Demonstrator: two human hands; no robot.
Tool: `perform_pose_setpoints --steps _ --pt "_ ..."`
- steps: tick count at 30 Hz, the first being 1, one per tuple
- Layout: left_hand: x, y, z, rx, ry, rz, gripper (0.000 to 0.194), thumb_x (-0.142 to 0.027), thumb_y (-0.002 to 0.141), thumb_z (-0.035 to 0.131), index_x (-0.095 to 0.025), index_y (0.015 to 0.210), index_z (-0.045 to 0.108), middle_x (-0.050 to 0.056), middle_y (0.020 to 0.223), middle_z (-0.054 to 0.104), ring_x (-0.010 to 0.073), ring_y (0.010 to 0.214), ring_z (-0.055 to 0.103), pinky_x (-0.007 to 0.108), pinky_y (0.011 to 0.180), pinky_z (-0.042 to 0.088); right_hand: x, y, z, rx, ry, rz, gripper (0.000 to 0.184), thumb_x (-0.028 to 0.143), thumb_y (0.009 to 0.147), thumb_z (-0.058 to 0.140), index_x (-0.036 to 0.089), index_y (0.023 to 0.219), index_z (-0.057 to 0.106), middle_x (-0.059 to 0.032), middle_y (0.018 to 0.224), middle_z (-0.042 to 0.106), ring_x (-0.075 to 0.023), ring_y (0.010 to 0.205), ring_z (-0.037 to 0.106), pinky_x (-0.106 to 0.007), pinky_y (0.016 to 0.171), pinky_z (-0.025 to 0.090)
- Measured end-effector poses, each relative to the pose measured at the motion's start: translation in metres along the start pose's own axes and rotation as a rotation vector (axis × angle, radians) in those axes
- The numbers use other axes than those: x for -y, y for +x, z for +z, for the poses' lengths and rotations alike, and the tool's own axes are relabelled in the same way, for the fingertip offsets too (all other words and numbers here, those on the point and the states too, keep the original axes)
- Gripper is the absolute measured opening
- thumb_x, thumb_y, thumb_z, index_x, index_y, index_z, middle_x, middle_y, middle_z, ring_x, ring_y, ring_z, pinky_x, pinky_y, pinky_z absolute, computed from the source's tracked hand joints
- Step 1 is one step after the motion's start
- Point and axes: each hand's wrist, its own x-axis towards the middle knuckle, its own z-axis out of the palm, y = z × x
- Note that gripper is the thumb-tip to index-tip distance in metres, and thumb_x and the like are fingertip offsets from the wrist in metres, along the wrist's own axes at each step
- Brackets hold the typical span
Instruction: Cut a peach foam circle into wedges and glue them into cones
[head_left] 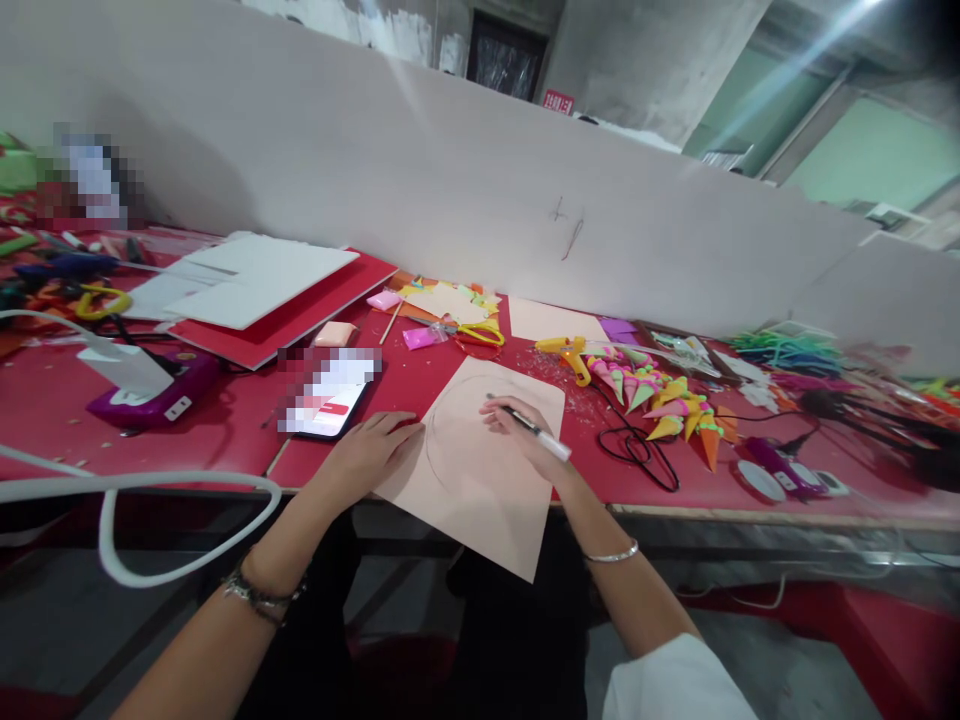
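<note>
A sheet of pale peach paper (480,520) lies before me, its lower corner hanging over the table's front edge. A faint, curved pencil-like line runs around its upper part. My right hand (521,430) is closed around a pen (536,432) with a white end, its tip close to the paper's upper middle. Flat on the paper's left edge rests my left hand (382,450), fingers stretched out and holding nothing. Just beyond that hand lies a lit smartphone (337,395).
On the red table (420,370) lie yellow-handled scissors (480,332), a yellow glue gun (568,355) and colourful cone shapes (667,400). White boards (277,275) are stacked at left, near a purple power strip (161,390). A white cable (187,485) loops in front; a pale partition (450,190) stands behind.
</note>
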Motion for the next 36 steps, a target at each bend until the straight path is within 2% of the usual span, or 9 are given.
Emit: perform_pose_setpoints --steps 5,8,10,16,22,26,30,32,36 --pt "-0.002 0.002 -0.003 -0.05 0.046 -0.016 0.034 -0.03 0.088 0.03 -0.019 0.109 0.055 0.008 0.11 0.055 0.0193 0.099 0.051 0.034 0.087 0.041 -0.009 -0.019 -0.023 -0.031 -0.677 -0.149 0.026 0.029 0.08 0.044 0.021 0.104 0.052 -0.0069 0.104 0.058 -0.0216 0.104 0.049 -0.042 0.091 0.033" --pt "-0.008 0.001 -0.006 -0.112 0.019 -0.028 0.035 -0.034 0.088 0.031 -0.017 0.109 0.053 0.008 0.104 0.058 0.0194 0.097 0.053 0.033 0.085 0.043 -0.009 -0.039 -0.023 -0.026 -0.904 -0.115 0.029 0.029 0.078 0.049 0.02 0.105 0.049 -0.0099 0.112 0.054 -0.0252 0.116 0.038 -0.051 0.095 0.021" --pt "-0.011 -0.001 -0.008 -0.161 -0.002 -0.043 0.037 -0.037 0.087 0.033 -0.017 0.112 0.051 0.008 0.102 0.059 0.0198 0.096 0.054 0.032 0.083 0.043 -0.004 -0.051 -0.017 -0.032 -1.057 -0.095 0.028 0.032 0.08 0.046 0.02 0.105 0.048 -0.0103 0.114 0.054 -0.024 0.117 0.037 -0.05 0.096 0.018" --pt "-0.014 -0.004 -0.014 -0.138 0.001 -0.026 0.033 -0.035 0.085 0.034 -0.018 0.106 0.054 0.007 0.095 0.061 0.0195 0.091 0.055 0.032 0.079 0.043 0.01 -0.071 0.002 -0.134 -1.21 -0.031 0.034 0.037 0.081 0.043 0.019 0.11 0.044 -0.0098 0.103 0.058 -0.0231 0.102 0.046 -0.044 0.086 0.021" --pt "-0.014 -0.007 -0.013 -0.066 -0.001 -0.031 0.04 -0.044 0.083 0.037 -0.019 0.11 0.052 0.008 0.113 0.056 0.0218 0.103 0.05 0.035 0.088 0.038 0.013 -0.071 0.006 -0.185 -1.272 0.038 0.038 0.037 0.081 0.044 0.015 0.111 0.045 -0.0146 0.098 0.06 -0.0276 0.096 0.048 -0.043 0.077 0.025" --pt "-0.012 -0.007 -0.011 0.049 -0.015 -0.037 0.067 -0.059 0.075 0.041 -0.019 0.128 0.036 0.008 0.131 0.042 0.0232 0.118 0.038 0.037 0.098 0.027 0.016 -0.049 0.003 -0.252 -1.079 0.042 0.025 0.033 0.083 0.04 0.018 0.1 0.052 -0.0087 0.087 0.062 -0.0246 0.088 0.053 -0.045 0.084 0.023" --pt "-0.005 0.003 -0.012 0.132 -0.044 -0.006 0.079 -0.065 0.069 0.041 -0.019 0.132 0.028 0.008 0.137 0.033 0.0232 0.123 0.032 0.035 0.1 0.024 0.016 -0.009 0.002 -0.267 -0.383 0.018 0.031 0.043 0.084 0.036 0.022 0.099 0.054 -0.0054 0.094 0.06 -0.0183 0.086 0.055 -0.033 0.078 0.037" --pt "-0.002 0.008 -0.013 0.11 -0.032 -0.012 0.079 -0.066 0.068 0.042 -0.019 0.13 0.032 0.009 0.134 0.037 0.0243 0.12 0.035 0.036 0.098 0.026 0.014 0.011 0.008 -0.251 -0.137 0.072 0.038 0.049 0.082 0.034 0.022 0.097 0.056 -0.0053 0.089 0.06 -0.017 0.082 0.056 -0.029 0.067 0.042" --pt "-0.003 0.013 -0.011 -0.04 0.098 -0.099 0.067 -0.064 0.067 0.047 -0.017 0.115 0.049 0.012 0.12 0.051 0.0291 0.11 0.044 0.041 0.092 0.03 0.007 0.045 0.03 -0.132 -0.02 0.125 0.038 0.052 0.076 0.043 0.019 0.084 0.06 -0.0046 0.074 0.061 -0.015 0.069 0.059 -0.021 0.047 0.039"
